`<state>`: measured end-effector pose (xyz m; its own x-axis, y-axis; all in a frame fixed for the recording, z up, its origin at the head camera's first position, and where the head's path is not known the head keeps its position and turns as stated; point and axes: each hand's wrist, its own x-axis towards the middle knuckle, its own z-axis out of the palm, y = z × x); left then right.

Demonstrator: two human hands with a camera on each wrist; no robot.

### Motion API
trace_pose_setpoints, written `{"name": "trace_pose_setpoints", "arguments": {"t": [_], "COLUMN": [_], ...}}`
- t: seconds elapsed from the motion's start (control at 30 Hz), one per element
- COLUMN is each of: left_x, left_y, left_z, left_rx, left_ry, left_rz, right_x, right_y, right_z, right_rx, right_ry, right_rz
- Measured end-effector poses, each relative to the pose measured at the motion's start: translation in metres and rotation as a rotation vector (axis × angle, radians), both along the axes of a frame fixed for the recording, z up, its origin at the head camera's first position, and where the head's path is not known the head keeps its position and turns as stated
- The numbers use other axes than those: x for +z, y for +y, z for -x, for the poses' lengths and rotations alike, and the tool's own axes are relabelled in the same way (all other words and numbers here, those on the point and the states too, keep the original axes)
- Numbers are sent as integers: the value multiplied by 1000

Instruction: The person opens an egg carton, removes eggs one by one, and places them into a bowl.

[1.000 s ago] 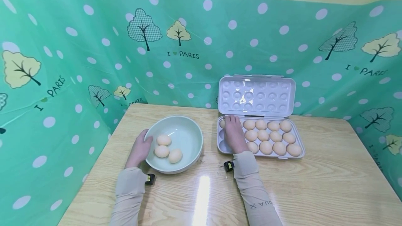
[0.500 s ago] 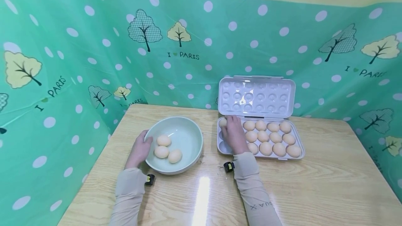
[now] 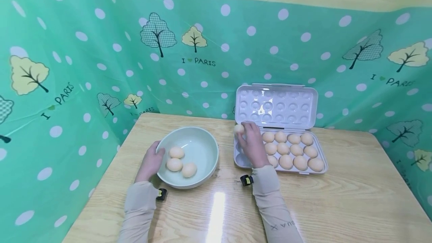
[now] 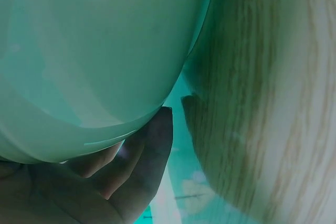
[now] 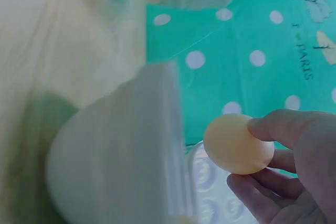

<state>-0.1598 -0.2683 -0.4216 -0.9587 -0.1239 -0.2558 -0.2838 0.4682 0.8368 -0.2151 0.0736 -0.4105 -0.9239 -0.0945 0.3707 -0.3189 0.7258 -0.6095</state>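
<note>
A pale egg (image 5: 236, 144) is pinched between the thumb and fingers of my right hand (image 3: 253, 143), above the back left corner of the egg box (image 3: 238, 160). The box's left column shows bare cups at the front, and light brown eggs (image 3: 282, 147) fill the cups to the right of my hand. My left hand (image 3: 150, 163) grips the left side of a pale green bowl (image 3: 206, 149), its thumb over the rim and its fingers (image 4: 152, 150) against the outside wall. Three eggs (image 3: 174, 164) lie together in the bowl's left half.
The egg box's clear lid (image 3: 276, 106) stands raised behind it, close to the green printed curtain (image 3: 216, 59). Curtain also hangs along the left side. Bowl and box stand apart on a wooden table (image 3: 357, 194), with a bright light reflection between the forearms.
My right hand has lifted the egg up out of the back left cup of the box. The left hand stays on the bowl; the head view has tilted slightly.
</note>
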Motion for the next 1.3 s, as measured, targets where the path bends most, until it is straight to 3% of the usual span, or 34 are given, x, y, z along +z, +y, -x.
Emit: {"name": "trace_pose_setpoints", "arguments": {"t": [0.27,0.6,1.0,1.3], "left_x": [0,-1,1,-3], "left_y": [0,-2,0,-1], "left_z": [0,0,0,1], "left_rx": [2,-9,-7,2], "left_ry": [5,22,25,41], "left_rz": [7,4,-4,-12], "right_x": [19,31,37,31], "right_y": [-8,-18,-33,-47], "right_z": [-7,-16,-25,-29], "right_rx": [53,153,237,316], "right_ry": [111,212,263,300], "right_rz": [15,-2,-34,-60]}}
